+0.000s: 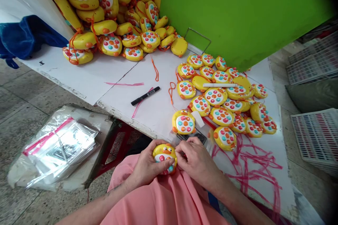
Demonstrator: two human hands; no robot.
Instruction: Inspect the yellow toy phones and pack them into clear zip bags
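Low over my pink-clad lap, my left hand is wrapped round a small yellow toy with coloured buttons and a bird face. My right hand pinches at the toy's right edge, fingers closed; what it pinches is too small to see. Just beyond them another yellow toy lies at the white table's front edge, on clear plastic bags. A spread of several like toys covers the table to the right.
A big heap of the same toys with orange cords is piled at the back left against a green board. A black marker lies mid-table. A stack of zip bags rests on a stool at the left. Button sheets lie right.
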